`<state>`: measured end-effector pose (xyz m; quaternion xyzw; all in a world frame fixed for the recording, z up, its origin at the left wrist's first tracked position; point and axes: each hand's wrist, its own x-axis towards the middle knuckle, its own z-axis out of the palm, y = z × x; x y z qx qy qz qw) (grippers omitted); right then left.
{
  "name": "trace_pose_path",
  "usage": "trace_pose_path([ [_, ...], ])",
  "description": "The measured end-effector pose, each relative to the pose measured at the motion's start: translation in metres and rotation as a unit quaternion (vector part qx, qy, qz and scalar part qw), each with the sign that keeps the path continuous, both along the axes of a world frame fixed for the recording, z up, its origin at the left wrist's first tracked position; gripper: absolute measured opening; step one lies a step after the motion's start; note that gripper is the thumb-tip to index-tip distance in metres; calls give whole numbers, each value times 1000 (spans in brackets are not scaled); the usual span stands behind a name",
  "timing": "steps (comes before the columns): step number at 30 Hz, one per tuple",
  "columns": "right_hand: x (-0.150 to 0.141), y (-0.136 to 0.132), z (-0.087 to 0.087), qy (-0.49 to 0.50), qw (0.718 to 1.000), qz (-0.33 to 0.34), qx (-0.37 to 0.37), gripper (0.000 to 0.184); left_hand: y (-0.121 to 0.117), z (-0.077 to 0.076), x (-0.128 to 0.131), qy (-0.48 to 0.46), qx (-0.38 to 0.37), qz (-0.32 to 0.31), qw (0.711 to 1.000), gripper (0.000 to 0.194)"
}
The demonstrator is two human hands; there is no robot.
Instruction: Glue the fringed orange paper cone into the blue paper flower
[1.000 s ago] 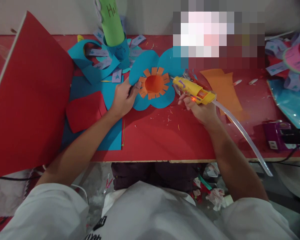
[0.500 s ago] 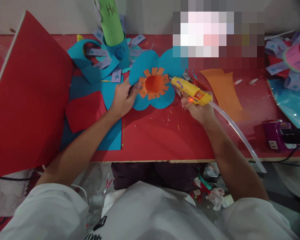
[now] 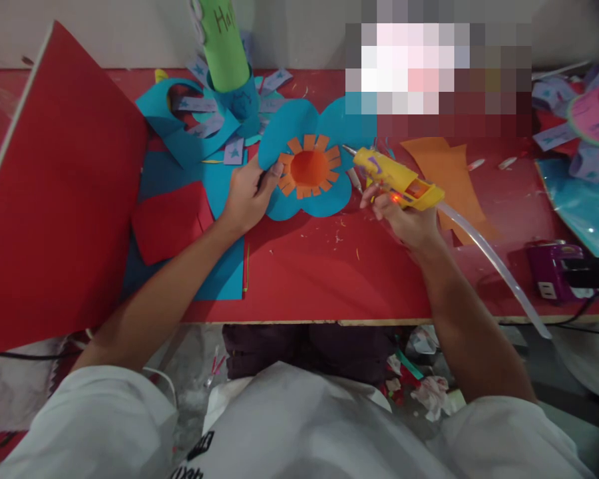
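Centrally on the red surface (image 3: 319, 279), a blue flower shape (image 3: 329, 205) lies with rounded lobes spread, and an orange ring (image 3: 310, 167) sits upright at its middle, short cut tabs fanned outward all round like a sunburst. Left hand (image 3: 247, 199) is closed in a pinch on the near-left lobe, thumb on top, other fingers mostly hidden; the grip looks meant to steady light card that would otherwise slide or lift. Whether the thumb also presses a tab, cannot tell. Right hand (image 3: 412, 223) is curled around the handle of a yellow glue gun (image 3: 392, 176), front fingers a little loose near the trigger. Gun is held low and nearly level, metal nozzle aimed left and just beside the right-hand tabs, presumably so the tip can reach narrow spots; contact not seen. A red light glows on its body, and a translucent rod (image 3: 496, 263) bends out of the back, smooth and rubbery-looking. Materials: matte, stiff paper mostly. Orange paper (image 3: 442, 186) lies flat to the right; folded red paper (image 3: 172, 223) rests on a blue sheet (image 3: 224, 269) at left, seemingly set aside to leave working room. Behind, a green cylinder (image 3: 225, 53) stands in a blue cuff ringed by pale, star-marked strips (image 3: 233, 152).
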<state>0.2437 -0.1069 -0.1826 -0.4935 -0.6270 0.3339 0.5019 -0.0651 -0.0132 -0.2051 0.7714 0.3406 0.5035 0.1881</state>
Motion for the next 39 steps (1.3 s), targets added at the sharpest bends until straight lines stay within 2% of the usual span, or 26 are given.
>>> trace_pose_path([
  [3, 0, -5, 5, 4, 1000, 6, -4, 49, -1, 1, 0, 5, 7, -1, 1000, 54],
  [7, 2, -3, -2, -3, 1000, 8, 6, 34, 4, -4, -2, 17, 14, -1, 1000, 53],
  [11, 2, 1, -6, -9, 999, -27, 18, 25, 7, -8, -4, 22, 7, -10, 1000, 53],
  [16, -3, 1, 2, -58, 998, -13, 31, 26, 7, -7, -5, 34, 13, -13, 999, 51],
  [19, -4, 0, 3, -73, 996, -28, 33, 28, 6, -3, -3, 26, 38, -10, 999, 49],
  [27, 6, 4, -7, -25, 998, -50, -26, 31, 0, 3, 4, 12, 41, 18, 999, 49],
  [32, 8, 4, -5, -44, 995, -51, -74, 41, 5, 1, 2, -7, 77, 2, 997, 47],
  [39, 11, 4, -6, -83, 992, -60, -80, 51, 8, -2, -3, 15, 21, -5, 1000, 51],
])
